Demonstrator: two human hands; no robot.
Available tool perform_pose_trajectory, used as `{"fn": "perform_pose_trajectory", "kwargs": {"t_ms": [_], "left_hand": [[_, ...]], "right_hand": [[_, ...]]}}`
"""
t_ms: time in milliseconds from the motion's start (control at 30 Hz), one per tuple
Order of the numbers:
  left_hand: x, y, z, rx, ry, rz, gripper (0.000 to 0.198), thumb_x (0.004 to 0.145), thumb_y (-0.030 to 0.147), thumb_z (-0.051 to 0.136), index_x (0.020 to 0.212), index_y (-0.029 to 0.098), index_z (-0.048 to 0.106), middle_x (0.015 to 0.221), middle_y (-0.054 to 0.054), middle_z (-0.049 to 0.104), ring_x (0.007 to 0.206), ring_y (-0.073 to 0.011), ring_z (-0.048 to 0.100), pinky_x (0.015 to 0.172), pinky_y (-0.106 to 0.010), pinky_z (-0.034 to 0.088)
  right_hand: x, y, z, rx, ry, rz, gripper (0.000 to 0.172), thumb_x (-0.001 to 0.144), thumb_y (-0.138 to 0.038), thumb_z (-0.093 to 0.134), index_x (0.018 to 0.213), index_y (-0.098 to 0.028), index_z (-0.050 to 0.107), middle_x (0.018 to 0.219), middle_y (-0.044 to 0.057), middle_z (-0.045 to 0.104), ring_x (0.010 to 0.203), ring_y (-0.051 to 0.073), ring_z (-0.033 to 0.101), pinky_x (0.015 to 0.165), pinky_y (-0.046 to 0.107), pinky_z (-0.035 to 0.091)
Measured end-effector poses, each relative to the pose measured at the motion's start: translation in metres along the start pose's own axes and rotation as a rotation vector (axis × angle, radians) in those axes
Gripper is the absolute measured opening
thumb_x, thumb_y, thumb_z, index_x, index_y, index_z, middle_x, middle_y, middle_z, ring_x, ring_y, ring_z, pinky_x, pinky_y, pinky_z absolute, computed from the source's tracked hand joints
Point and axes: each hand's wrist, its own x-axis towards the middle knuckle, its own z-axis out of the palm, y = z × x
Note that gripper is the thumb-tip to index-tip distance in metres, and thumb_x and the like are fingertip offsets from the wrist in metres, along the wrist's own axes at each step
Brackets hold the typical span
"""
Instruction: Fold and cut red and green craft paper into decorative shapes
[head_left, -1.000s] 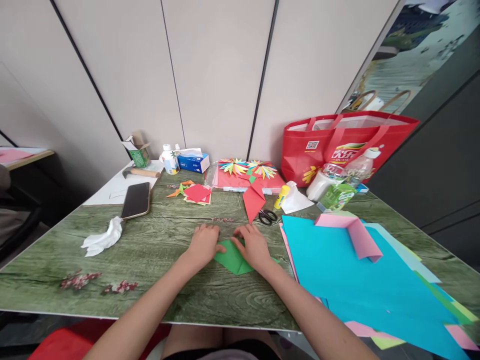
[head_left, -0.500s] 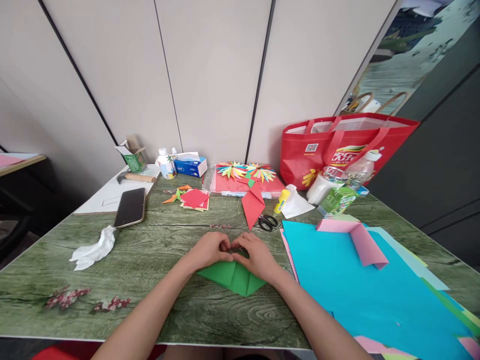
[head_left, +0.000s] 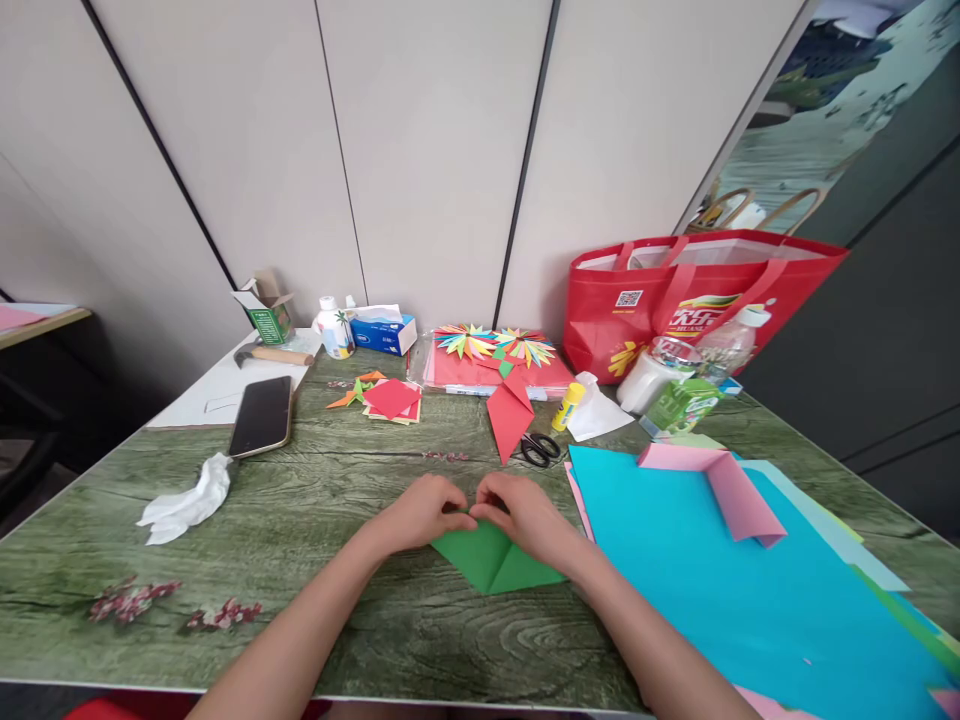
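A folded sheet of green paper (head_left: 491, 562) lies on the table in front of me, with creases and a point toward me. My left hand (head_left: 431, 508) pinches its far edge between thumb and fingers. Close beside it, my right hand (head_left: 517, 508) grips the same edge with bent fingers, its palm over the right part of the paper. The fingertips nearly meet and hide the far side of the sheet. Just beyond my hands lie a folded red paper piece (head_left: 510, 418) and black-handled scissors (head_left: 540, 450).
Large blue paper sheets (head_left: 697, 590) with a folded pink strip (head_left: 742, 495) cover the right side. A glue stick (head_left: 568, 407), small paper squares (head_left: 394, 400) and a red bag (head_left: 697, 300) stand farther back. A phone (head_left: 261, 417), hammer (head_left: 274, 355) and crumpled tissue (head_left: 186, 500) lie left.
The green paper has turned and shifted a little to the right. My right hand has moved slightly right, and my fingers have changed their hold on the far edge.
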Motion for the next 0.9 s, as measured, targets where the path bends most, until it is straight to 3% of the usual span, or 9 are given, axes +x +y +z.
{"fn": "perform_pose_trajectory", "kwargs": {"t_ms": [100,200,267,333,433,533,700,900], "left_hand": [[0.001,0.004,-0.001,-0.112,-0.018,0.008,0.04,0.075,0.035,0.054,0.045,0.015,0.035,0.048,0.007,0.022,0.047,-0.0067,0.021,0.044,-0.022,0.015],[0.0,0.009,-0.006,-0.226,-0.019,-0.002,0.042,0.073,0.039,0.055,0.046,0.016,0.032,0.047,0.007,0.022,0.044,-0.0055,0.022,0.042,-0.021,0.016],[-0.002,0.01,-0.011,-0.336,-0.056,-0.059,0.04,0.073,0.043,0.056,0.049,0.016,0.037,0.044,0.007,0.032,0.041,-0.0055,0.032,0.04,-0.019,0.021],[-0.004,0.009,-0.018,-0.487,-0.062,-0.162,0.036,0.073,0.047,0.054,0.058,0.016,0.044,0.046,0.004,0.047,0.041,-0.0095,0.047,0.038,-0.019,0.031],[-0.005,0.003,-0.027,-0.695,0.08,-0.241,0.035,0.074,0.05,0.053,0.072,0.016,0.046,0.055,-0.002,0.06,0.048,-0.0171,0.061,0.037,-0.021,0.041],[-0.003,-0.001,-0.032,-0.807,0.172,-0.165,0.035,0.07,0.045,0.061,0.082,0.015,0.046,0.065,-0.004,0.064,0.055,-0.0194,0.065,0.038,-0.021,0.045],[-0.001,-0.001,-0.031,-0.936,0.189,-0.078,0.041,0.069,0.03,0.066,0.101,0.014,0.045,0.088,-0.01,0.064,0.068,-0.0212,0.067,0.053,-0.028,0.053],[-0.002,0.001,-0.031,-1.004,0.298,-0.036,0.042,0.073,0.027,0.062,0.108,0.016,0.043,0.092,-0.011,0.065,0.067,-0.0234,0.067,0.049,-0.027,0.052]], "right_hand": [[0.006,0.002,-0.008,0.202,-0.018,0.024,0.007,0.077,-0.022,0.059,0.079,-0.017,0.062,0.064,-0.001,0.063,0.059,0.013,0.055,0.053,0.022,0.036],[0.015,0.012,-0.022,0.323,-0.108,0.037,0.017,0.075,-0.028,0.061,0.084,-0.015,0.065,0.062,0.001,0.065,0.057,0.014,0.058,0.05,0.021,0.039],[0.021,0.025,-0.035,0.193,-0.1,0.035,0.018,0.077,-0.03,0.057,0.084,-0.016,0.066,0.064,0.001,0.066,0.06,0.014,0.059,0.051,0.021,0.04],[0.025,0.04,-0.048,-0.172,0.048,0.142,0.017,0.081,-0.028,0.052,0.079,-0.019,0.066,0.073,0.0,0.067,0.067,0.013,0.061,0.059,0.02,0.042],[0.026,0.061,-0.058,-0.368,0.177,0.283,0.02,0.084,-0.018,0.045,0.089,-0.015,0.064,0.09,0.008,0.066,0.083,0.019,0.06,0.07,0.027,0.041],[0.025,0.068,-0.052,-0.485,0.156,0.353,0.017,0.081,-0.018,0.049,0.091,-0.015,0.063,0.092,0.011,0.064,0.085,0.022,0.061,0.069,0.028,0.041],[0.03,0.055,-0.04,-0.625,0.083,0.456,0.022,0.077,-0.017,0.054,0.097,-0.01,0.059,0.088,0.019,0.064,0.081,0.031,0.062,0.062,0.034,0.042],[0.011,0.043,-0.06,-0.636,-0.011,0.513,0.024,0.073,-0.009,0.053,0.096,-0.01,0.059,0.083,0.02,0.065,0.075,0.031,0.064,0.057,0.033,0.041]]}}
